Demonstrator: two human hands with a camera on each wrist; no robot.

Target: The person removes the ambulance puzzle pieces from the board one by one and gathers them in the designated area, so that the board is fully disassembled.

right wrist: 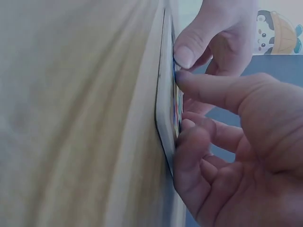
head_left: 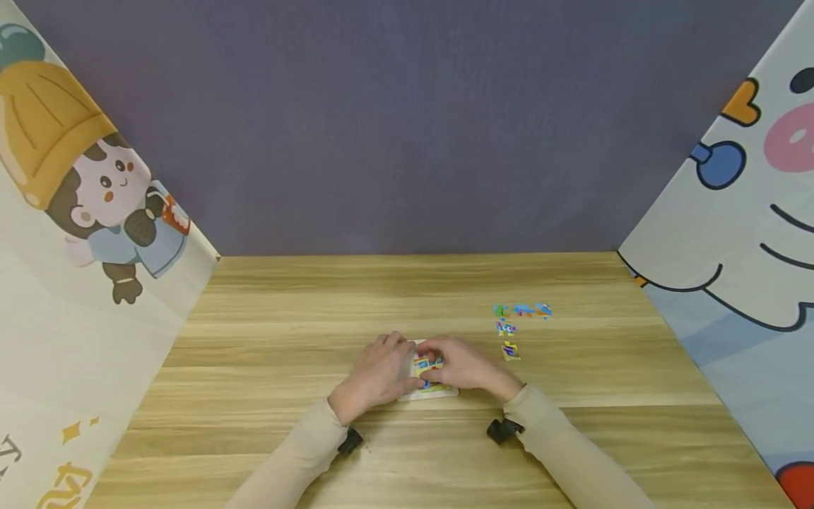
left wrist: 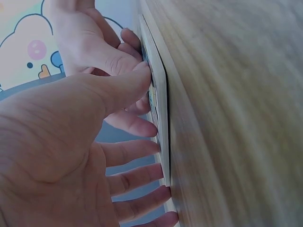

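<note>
A small jigsaw puzzle in a pale, thin tray (head_left: pixel 410 396) lies flat on the wooden table between both hands. Colourful puzzle pieces (head_left: pixel 422 365), yellow, blue and red, show inside it. My left hand (head_left: pixel 380 371) rests over the tray's left side; in the left wrist view its fairly straight fingers touch the tray along the edge. From the right, my right hand (head_left: pixel 463 364) reaches over the pieces, thumb and bent fingers (right wrist: pixel 191 146) against the puzzle surface. Whether it pinches a piece is hidden. Both thumbs come close together at the near side of the puzzle.
Several loose puzzle pieces (head_left: pixel 505 328) lie on the table (head_left: pixel 286 318) beyond the right hand, some in a row. A dark panel (head_left: pixel 407 127) stands behind the table, and printed panels flank both sides. Each wrist carries a black camera (head_left: pixel 505 430).
</note>
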